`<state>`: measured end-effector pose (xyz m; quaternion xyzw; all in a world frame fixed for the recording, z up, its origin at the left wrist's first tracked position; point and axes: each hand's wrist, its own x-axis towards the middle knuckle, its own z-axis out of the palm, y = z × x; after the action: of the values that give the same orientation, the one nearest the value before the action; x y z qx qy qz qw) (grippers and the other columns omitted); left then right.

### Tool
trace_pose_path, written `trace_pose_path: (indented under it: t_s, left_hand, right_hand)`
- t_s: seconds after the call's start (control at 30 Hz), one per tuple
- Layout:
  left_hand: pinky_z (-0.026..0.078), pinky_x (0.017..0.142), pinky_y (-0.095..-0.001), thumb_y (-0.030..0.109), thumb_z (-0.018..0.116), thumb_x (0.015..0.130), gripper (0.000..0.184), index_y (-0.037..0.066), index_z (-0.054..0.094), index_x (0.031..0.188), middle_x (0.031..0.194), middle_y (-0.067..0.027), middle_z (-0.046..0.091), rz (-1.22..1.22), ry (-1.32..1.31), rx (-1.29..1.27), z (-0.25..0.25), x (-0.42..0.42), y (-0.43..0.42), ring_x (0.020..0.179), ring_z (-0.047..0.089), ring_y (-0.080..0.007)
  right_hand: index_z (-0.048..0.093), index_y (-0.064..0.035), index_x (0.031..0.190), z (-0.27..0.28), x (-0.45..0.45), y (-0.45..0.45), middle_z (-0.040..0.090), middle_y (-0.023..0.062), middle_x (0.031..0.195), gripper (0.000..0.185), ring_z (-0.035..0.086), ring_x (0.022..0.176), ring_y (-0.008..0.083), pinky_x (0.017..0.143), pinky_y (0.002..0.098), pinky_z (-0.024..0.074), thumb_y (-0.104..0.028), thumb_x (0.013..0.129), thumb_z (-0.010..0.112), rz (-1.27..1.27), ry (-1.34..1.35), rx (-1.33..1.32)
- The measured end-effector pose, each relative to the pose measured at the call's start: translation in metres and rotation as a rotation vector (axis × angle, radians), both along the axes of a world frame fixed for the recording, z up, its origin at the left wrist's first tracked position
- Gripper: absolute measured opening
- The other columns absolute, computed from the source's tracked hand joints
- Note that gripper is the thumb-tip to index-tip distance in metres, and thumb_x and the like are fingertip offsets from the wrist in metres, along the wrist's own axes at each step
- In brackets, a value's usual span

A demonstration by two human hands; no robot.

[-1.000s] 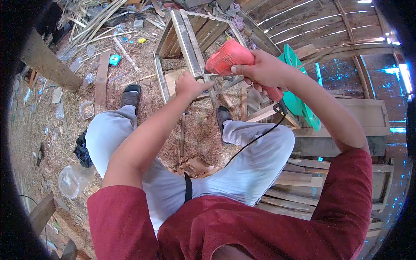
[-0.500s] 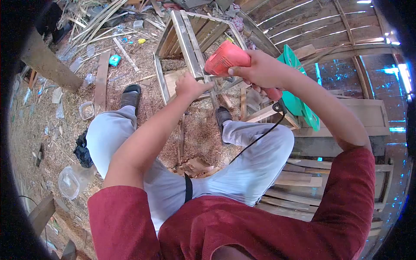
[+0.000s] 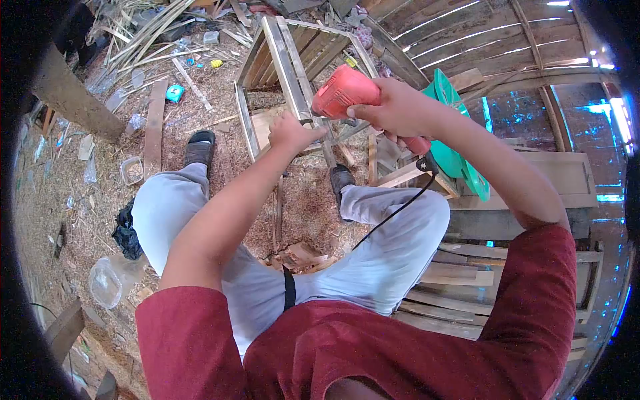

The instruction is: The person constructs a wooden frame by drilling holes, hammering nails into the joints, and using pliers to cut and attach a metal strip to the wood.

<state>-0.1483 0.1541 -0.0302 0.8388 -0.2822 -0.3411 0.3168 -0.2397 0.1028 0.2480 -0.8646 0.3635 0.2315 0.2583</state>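
My right hand (image 3: 403, 110) is closed around the handle of a red corded power drill (image 3: 348, 92). The drill's front end points left, close to the end of a wooden frame (image 3: 285, 63) built of slats. At that same end, my left hand (image 3: 292, 135) grips the frame's wood, its thumb stretched right below the drill's nose. Some of the left fingers are hidden behind the hand. A black cord (image 3: 393, 215) runs from the drill's handle down across my right leg. The drill's tip is too small to make out.
A green plastic chair (image 3: 460, 160) stands right of the drill. Wooden panels and planks (image 3: 453, 273) lie along the right wall. Wood shavings cover the floor, with a long board (image 3: 155, 123), a blue tape measure (image 3: 175, 93), a clear plastic container (image 3: 132, 171) and thin strips (image 3: 157, 33).
The drill and my right hand have shifted very slightly left. My left hand keeps its place on the wooden frame.
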Motion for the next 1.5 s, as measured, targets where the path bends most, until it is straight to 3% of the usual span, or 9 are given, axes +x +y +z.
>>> trace_pose_path:
  t_s: [0.23,0.53,0.63,1.13,1.5]
  left_hand:
    - [0.049,0.105,-0.0475,0.071,0.086,0.062,0.107,-0.003,0.050,0.131,0.134,-0.0223,0.057,0.006,0.015,-0.029,-0.005,-0.001,-0.002,0.128,0.056,-0.0374]
    - [0.050,0.104,-0.0478,0.070,0.087,0.061,0.106,-0.005,0.053,0.127,0.130,-0.0241,0.059,0.026,0.036,-0.110,-0.010,0.003,-0.003,0.126,0.058,-0.0390]
    - [0.050,0.104,-0.0476,0.070,0.087,0.060,0.107,-0.005,0.053,0.128,0.131,-0.0243,0.059,0.029,0.007,-0.106,-0.014,0.001,-0.005,0.125,0.058,-0.0396]
    - [0.050,0.105,-0.0468,0.075,0.084,0.060,0.115,-0.007,0.049,0.132,0.135,-0.0259,0.057,-0.020,-0.011,-0.080,-0.017,0.006,-0.005,0.127,0.057,-0.0398]
    - [0.050,0.103,-0.0455,0.072,0.085,0.060,0.108,-0.004,0.054,0.129,0.129,-0.0269,0.063,0.011,0.003,-0.109,-0.009,0.005,0.000,0.121,0.062,-0.0396]
  right_hand:
    - [0.061,-0.0077,0.115,-0.007,-0.001,-0.012,0.059,-0.0002,0.074,0.034,0.056,0.053,0.0103,0.042,0.0276,0.0461,-0.036,0.097,0.069,0.032,-0.001,0.031]
    - [0.060,-0.0059,0.119,0.012,-0.027,-0.020,0.066,0.0022,0.081,0.038,0.054,0.051,0.0088,0.044,0.0241,0.0454,-0.037,0.099,0.068,-0.227,-0.287,0.214]
    - [0.061,-0.0031,0.123,0.017,-0.031,-0.013,0.070,0.0054,0.083,0.046,0.058,0.054,0.0103,0.048,0.0258,0.0491,-0.040,0.097,0.070,-0.169,-0.296,0.136]
    - [0.058,-0.0064,0.124,-0.016,-0.038,-0.013,0.063,0.0014,0.080,0.040,0.053,0.051,0.0062,0.044,0.0230,0.0442,-0.035,0.099,0.070,-0.096,-0.278,0.072]
    - [0.057,-0.0067,0.129,-0.013,-0.028,-0.003,0.062,0.0006,0.077,0.041,0.053,0.050,0.0068,0.045,0.0238,0.0440,-0.034,0.099,0.069,-0.104,-0.241,0.060]
